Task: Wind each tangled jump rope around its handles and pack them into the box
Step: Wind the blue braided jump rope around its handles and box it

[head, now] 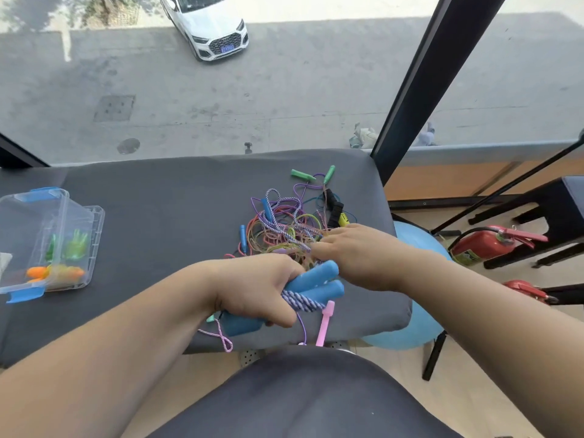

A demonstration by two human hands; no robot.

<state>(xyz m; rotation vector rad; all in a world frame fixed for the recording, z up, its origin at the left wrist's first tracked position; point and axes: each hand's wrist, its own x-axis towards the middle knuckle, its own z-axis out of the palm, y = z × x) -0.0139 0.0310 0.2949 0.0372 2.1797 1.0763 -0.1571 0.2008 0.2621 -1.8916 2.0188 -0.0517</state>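
The left hand (252, 289) grips both blue handles (319, 279) side by side, their long axis aimed far-right at the right hand (354, 254). That hand pinches the striped rope (284, 232) just past their tips. The rope trails far into the tangle (278, 238) on the desk (158, 200). The box (91, 222) sits well left.

Grey table (164, 216), clear box (68, 197), rope tangle (284, 226), pink handle (325, 324)
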